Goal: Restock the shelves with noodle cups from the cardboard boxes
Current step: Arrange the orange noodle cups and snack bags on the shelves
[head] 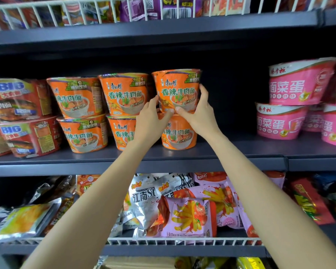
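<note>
Two hands are working one orange noodle cup [177, 90], which I am setting on top of a second orange cup [179, 133] at the right end of the orange row on the middle shelf [221, 150]. My left hand [149, 121] is curling round the cup's lower left side, thumb at the front near the base; my right hand [200, 111] is curling round the lower right side, fingers reaching up the wall and thumb meeting the other at the front. Both hands are gripping the cup, not spread flat.

The cup is appearing to sit on the lid below, though I cannot tell whether its full weight is down. To its left, two more stacks of orange cups [124, 94] are standing close beside it; pink cups [299, 84] are standing well apart to the right, across a bare stretch of shelf.

I am judging the cup light, thin-walled and film-wrapped, so somewhat slippery and easily dented. The low, narrow part of the wall is giving the firmest hold; the flat lid rim below is offering a narrow seat, so the stack may be tipping if released off-centre.
</note>
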